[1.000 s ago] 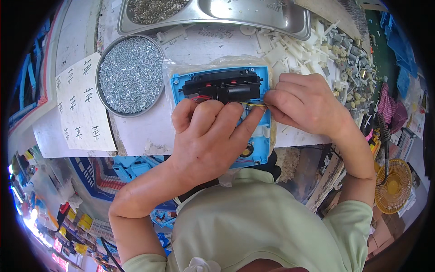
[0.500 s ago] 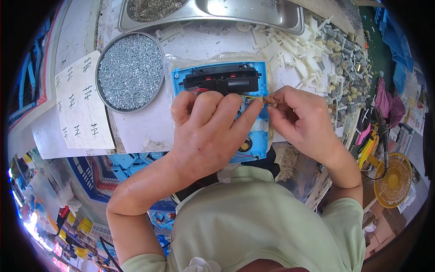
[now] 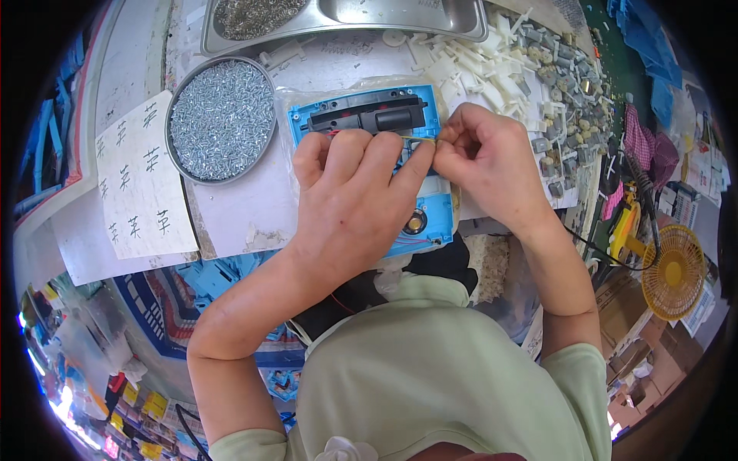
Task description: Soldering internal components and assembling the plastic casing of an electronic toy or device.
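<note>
A blue plastic housing (image 3: 438, 206) lies open-side up on clear plastic at the table's front edge. Inside it are a black mechanism (image 3: 369, 115) with a cylindrical part, red wires, and a small round speaker (image 3: 415, 222). My left hand (image 3: 357, 200) is curled over the housing, its index fingertip close to my right fingers; its thumb and whatever it grips are hidden. A thin yellow wire (image 3: 417, 139) runs across the housing's right side. My right hand (image 3: 492, 165) pinches the wire's end between thumb and index finger at the right rim.
To the left stand a round tray of small screws (image 3: 223, 119) and a handwritten paper sheet (image 3: 142, 180). A metal tray (image 3: 400, 14) with springs is at the back. White plastic parts (image 3: 492, 69) and small motors (image 3: 561, 100) are heaped right. A yellow fan (image 3: 673, 273) stands far right.
In the picture, the housing and my right hand sit a little higher and further left. My two hands stay together at the yellow wire, with the right still pinching.
</note>
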### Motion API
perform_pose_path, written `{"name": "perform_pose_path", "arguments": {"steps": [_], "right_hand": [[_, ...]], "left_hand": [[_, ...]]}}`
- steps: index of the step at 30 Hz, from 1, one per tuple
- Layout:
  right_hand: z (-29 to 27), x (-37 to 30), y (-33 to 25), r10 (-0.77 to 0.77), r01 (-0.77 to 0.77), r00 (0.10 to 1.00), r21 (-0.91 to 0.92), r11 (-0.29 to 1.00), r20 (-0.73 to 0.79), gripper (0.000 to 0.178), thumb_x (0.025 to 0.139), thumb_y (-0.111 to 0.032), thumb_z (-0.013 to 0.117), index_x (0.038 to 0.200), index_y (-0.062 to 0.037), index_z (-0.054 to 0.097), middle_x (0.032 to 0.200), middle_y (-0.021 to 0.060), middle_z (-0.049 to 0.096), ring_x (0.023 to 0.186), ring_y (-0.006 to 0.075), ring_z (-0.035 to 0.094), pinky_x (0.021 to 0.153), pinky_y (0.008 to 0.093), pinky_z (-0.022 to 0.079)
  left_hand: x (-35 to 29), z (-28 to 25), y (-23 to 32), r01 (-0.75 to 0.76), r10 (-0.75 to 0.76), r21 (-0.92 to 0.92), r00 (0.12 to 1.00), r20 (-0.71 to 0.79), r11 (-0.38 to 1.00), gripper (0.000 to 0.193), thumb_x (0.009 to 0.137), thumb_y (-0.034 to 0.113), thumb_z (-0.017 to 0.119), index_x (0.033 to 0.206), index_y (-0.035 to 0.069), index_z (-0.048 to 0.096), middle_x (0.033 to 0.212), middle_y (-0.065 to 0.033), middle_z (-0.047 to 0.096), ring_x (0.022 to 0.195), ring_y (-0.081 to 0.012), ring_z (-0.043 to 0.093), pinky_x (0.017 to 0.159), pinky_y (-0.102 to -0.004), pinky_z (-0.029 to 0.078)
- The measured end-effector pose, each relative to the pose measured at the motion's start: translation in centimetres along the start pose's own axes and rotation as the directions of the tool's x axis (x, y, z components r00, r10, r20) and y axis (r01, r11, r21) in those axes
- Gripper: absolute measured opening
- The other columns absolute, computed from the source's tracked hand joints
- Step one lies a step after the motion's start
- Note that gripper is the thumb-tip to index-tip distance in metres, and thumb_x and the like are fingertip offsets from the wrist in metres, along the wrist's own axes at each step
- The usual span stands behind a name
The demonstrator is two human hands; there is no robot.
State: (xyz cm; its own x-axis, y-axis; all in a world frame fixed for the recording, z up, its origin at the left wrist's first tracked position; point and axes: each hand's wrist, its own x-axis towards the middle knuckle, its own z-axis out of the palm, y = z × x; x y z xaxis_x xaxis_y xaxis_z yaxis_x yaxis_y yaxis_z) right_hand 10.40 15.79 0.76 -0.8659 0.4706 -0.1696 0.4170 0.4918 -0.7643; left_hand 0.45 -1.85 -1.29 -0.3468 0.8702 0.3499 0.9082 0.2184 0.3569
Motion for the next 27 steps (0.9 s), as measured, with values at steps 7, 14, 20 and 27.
{"name": "perform_pose_path", "arguments": {"steps": [7,14,20,27], "right_hand": [[0.4,-1.0,-0.1,-0.112,0.1,0.989,-0.122,0.987,-0.097,0.013,0.082,-0.011,0.074,0.085,-0.0003,0.067,0.064,0.0096,0.066,0.056,0.0218,0.065,0.056,0.0333,0.051],[0.0,-2.4,0.2,-0.035,0.044,0.988,0.055,0.998,-0.148,0.013,0.085,-0.011,0.073,0.092,-0.0007,0.071,0.065,0.0078,0.066,0.056,0.0173,0.065,0.055,0.0303,0.051],[0.3,-1.4,0.0,-0.036,0.039,0.991,0.018,0.999,-0.133,0.014,0.083,-0.013,0.073,0.087,-0.0001,0.071,0.065,0.0095,0.067,0.056,0.0202,0.065,0.056,0.0324,0.051],[0.0,-0.5,-0.8,0.003,-0.007,0.999,-0.083,0.997,-0.049,0.02,0.082,-0.018,0.073,0.081,0.0009,0.068,0.067,0.013,0.068,0.06,0.027,0.068,0.059,0.0367,0.053]], "left_hand": [[0.0,0.3,0.0,-0.014,0.014,0.006,0.999,-0.033,1.0,0.044,0.075,0.016,0.077,0.119,0.02,0.074,0.099,0.0017,0.058,0.098,-0.0215,0.052,0.091,-0.0449,0.032],[-0.1,0.1,-0.1,-0.025,0.024,-0.023,0.998,-0.052,0.999,0.044,0.078,0.016,0.076,0.122,0.021,0.074,0.099,0.0005,0.058,0.097,-0.022,0.052,0.092,-0.0452,0.033],[0.2,0.1,0.3,-0.02,0.021,0.039,1.0,-0.021,0.999,0.047,0.078,0.016,0.074,0.125,0.019,0.072,0.099,-0.0007,0.057,0.096,-0.0228,0.051,0.094,-0.0456,0.032],[0.3,0.1,0.6,0.009,-0.008,0.038,1.0,-0.009,0.999,0.046,0.078,0.016,0.073,0.124,0.02,0.072,0.098,-0.0008,0.056,0.096,-0.0229,0.05,0.094,-0.0467,0.031]]}}
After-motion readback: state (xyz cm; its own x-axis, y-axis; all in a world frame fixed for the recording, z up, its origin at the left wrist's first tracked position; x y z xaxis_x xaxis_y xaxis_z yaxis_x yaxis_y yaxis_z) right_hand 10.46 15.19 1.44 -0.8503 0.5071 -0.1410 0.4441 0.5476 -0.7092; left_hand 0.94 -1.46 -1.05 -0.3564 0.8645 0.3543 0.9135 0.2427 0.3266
